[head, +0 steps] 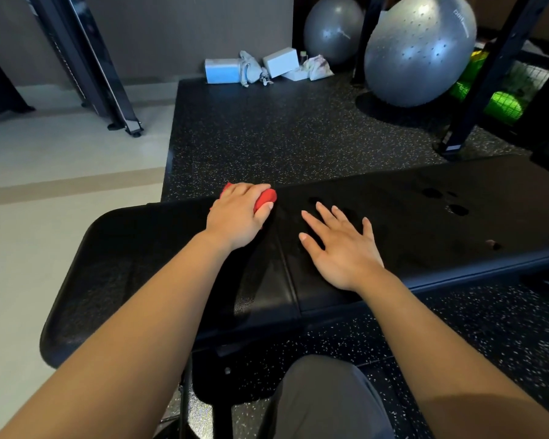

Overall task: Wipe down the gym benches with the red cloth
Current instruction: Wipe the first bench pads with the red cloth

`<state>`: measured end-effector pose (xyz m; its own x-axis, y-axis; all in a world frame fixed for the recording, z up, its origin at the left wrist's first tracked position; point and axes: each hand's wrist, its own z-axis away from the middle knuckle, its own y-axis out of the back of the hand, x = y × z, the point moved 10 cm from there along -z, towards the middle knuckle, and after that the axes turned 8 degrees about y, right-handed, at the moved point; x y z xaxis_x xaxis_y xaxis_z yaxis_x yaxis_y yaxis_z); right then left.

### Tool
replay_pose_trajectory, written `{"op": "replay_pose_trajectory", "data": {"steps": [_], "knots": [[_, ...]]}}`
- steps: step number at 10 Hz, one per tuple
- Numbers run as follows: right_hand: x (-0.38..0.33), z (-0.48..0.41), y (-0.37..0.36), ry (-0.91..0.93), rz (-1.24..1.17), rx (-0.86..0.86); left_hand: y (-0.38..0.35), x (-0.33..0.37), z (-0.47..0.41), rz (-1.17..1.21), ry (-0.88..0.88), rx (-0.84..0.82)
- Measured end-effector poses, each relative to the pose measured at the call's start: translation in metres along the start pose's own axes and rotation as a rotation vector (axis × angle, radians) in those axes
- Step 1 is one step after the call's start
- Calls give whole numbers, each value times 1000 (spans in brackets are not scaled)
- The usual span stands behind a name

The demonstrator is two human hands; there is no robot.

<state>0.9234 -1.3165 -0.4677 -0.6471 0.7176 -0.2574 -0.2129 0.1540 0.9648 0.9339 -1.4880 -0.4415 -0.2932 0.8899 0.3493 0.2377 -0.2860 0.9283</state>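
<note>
A black padded gym bench runs across the middle of the head view, with a seam between its two pads just right of centre. My left hand grips the bunched red cloth and holds it down on the bench's far edge, left of the seam. The cloth shows only at my fingertips and beside my thumb. My right hand lies flat on the right pad with its fingers spread, holding nothing. A few dark wet-looking spots sit on the pad farther right.
Speckled black rubber flooring lies behind the bench. Two grey exercise balls stand at the back right by a black rack leg. Foam blocks and rags lie against the far wall. Pale floor and a machine frame are at left.
</note>
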Motion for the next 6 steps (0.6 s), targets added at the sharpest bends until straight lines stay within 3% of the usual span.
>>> {"op": "replay_pose_trajectory", "data": {"steps": [2,6], "knots": [[5,-10,4,12,-36,-41,1,2,23,-8,-82,67],[13,-23,5,10,15,11,-12,1,-41,-33,12,17]]}}
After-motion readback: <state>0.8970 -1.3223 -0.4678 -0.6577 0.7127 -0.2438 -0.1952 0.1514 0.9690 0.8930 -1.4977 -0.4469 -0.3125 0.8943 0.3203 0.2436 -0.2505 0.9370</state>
